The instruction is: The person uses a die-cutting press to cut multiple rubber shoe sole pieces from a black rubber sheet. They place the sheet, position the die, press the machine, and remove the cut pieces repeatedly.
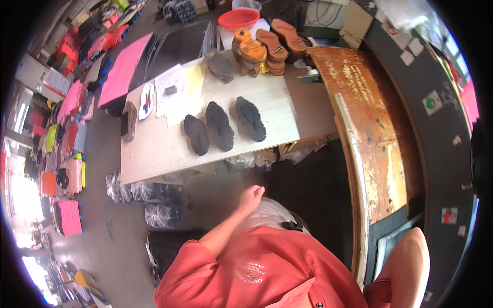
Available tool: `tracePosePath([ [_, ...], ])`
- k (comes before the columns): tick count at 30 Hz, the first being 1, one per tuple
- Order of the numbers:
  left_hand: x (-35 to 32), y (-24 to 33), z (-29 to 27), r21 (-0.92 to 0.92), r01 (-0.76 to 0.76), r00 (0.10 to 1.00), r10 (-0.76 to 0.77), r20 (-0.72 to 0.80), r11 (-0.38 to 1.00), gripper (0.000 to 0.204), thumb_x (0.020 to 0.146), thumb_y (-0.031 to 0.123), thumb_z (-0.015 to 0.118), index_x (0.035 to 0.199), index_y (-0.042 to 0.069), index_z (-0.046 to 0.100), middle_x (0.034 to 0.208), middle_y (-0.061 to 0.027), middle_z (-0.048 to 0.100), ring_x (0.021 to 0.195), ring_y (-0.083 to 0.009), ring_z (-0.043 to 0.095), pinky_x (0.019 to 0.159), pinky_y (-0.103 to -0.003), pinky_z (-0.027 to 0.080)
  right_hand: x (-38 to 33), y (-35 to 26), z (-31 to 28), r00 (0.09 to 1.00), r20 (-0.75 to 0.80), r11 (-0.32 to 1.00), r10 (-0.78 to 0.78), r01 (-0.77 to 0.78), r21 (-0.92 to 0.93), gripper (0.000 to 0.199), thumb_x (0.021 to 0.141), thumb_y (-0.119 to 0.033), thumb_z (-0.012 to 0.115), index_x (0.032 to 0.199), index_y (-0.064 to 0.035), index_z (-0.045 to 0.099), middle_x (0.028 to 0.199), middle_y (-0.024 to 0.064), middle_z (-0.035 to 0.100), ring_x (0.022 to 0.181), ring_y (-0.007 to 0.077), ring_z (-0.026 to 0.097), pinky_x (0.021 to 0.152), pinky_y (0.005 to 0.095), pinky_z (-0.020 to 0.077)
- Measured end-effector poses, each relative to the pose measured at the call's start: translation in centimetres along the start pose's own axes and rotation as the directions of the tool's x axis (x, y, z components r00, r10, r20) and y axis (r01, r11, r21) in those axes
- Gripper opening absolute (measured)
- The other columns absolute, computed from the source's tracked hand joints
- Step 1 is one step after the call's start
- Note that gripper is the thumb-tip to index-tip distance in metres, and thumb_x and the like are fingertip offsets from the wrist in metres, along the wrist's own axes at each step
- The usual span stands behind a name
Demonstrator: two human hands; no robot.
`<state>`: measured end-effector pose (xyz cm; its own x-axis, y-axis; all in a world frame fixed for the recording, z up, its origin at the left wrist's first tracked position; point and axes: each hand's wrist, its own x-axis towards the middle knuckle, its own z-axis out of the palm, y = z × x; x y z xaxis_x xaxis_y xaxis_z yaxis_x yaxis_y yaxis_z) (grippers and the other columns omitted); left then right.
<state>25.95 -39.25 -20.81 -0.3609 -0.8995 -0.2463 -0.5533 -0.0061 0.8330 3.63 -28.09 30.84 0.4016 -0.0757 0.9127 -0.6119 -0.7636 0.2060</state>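
My left hand (251, 199) is closed in front of my body, below the table's near edge. Whatever its curled fingers may hold is hidden. Pale grey cloth-like material (267, 213) shows just beneath it. My right arm (411, 256) is bent at the lower right, and the hand does not show. On the pale table (154, 159) ahead lie three black shoe soles: a left one (196, 135), a middle one (220, 126) and a right one (250, 119). Neither visible hand nor arm touches them. A dark grey sole (221, 68) lies farther back.
Brown soles (271, 45) and an orange-topped sole (250, 50) are stacked at the back, near a red basin (239, 19). Papers (174, 92), a white sole (146, 101) and a dark phone (125, 123) lie at the left. A worn wooden board (370, 118) borders the right. Plastic-wrapped bundles (159, 214) sit on the floor.
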Motion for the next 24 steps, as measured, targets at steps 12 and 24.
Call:
tracePosePath([
  [12,-8.4,2.5,6.9,0.075,-0.064,0.985,0.052,0.163,0.995,0.034,0.102,0.037,0.066,0.103,0.005,0.076,0.097,-0.0179,0.077,0.093,-0.0332,0.075,0.083,-0.044,0.058,-0.3,-10.2,-9.1,1.0,0.019,0.989,-0.023,0.025,-0.145,0.012,0.1,-0.007,0.062,0.093,0.0022,0.065,0.09,0.0124,0.067,0.084,0.0242,0.065,0.072,0.0354,0.0525],
  [24,-10.6,5.0,9.8,-0.048,-0.325,0.915,0.327,0.236,0.944,0.022,0.1,0.025,0.067,0.098,0.003,0.072,0.092,-0.0155,0.071,0.084,-0.0348,0.071,0.076,-0.045,0.056,-1.2,-11.0,-10.9,0.999,0.044,0.978,-0.003,0.012,-0.208,0.012,0.101,-0.006,0.06,0.096,0.003,0.065,0.093,0.0133,0.068,0.087,0.0251,0.066,0.075,0.0364,0.0537],
])
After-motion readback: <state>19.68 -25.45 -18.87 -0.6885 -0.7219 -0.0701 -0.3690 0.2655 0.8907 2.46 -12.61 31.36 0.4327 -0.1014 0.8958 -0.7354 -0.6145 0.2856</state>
